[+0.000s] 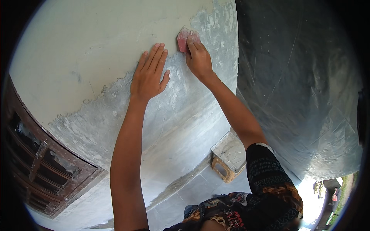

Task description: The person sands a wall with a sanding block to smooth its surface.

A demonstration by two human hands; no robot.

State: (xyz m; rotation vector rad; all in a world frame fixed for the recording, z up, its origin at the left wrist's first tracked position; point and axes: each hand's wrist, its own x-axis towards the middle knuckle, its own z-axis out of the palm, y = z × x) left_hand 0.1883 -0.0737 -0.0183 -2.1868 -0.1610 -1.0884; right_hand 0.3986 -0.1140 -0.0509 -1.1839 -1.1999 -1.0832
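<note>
My left hand (149, 72) lies flat against the wall, its fingers pointing up and the thumb spread, over the ragged border between a cream coat and grey plaster (112, 121). To its right, my right hand (199, 57) grips a worn pinkish-red scraper or pad (185, 39) and holds it to the wall near that border. The pad has pale residue on its face; its material cannot be told. The cream-coated part of the wall (95, 37) spreads above and to the left.
At the lower left is a brown wooden window frame with panes (95, 170). A tray of pale paste (229, 148) rests on a tan plastic stool (224, 171) on the tiled floor (193, 184). Dark plastic sheeting (289, 86) hangs at the right.
</note>
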